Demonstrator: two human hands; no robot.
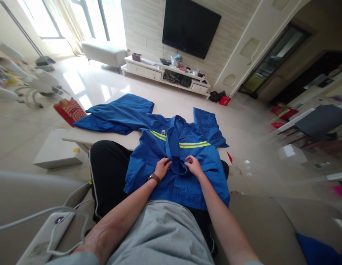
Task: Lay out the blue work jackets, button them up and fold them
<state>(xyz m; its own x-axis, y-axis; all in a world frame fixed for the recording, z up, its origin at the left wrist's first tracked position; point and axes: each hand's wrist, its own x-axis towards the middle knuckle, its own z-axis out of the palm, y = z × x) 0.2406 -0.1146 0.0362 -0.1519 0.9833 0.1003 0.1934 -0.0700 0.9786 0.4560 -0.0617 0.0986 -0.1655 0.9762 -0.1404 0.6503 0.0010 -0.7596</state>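
Observation:
A blue work jacket (149, 147) with yellow-green reflective stripes lies across my lap and a low white table (74, 137), its collar pointing away from me and its front partly open. My left hand (162, 168), with a brown watch at the wrist, pinches the front edge on the left of the opening. On the other side of the opening, my right hand (193, 165) has thumb and index finger closed on the opposite front edge. The jacket's lower front lies together below my hands.
A red patterned bag (70, 112) and a white box (56, 149) stand left of the table. A white power bank (46, 235) with cables lies on the sofa at lower left. Blue cloth (317, 250) is at lower right. A TV cabinet (149, 71) stands ahead.

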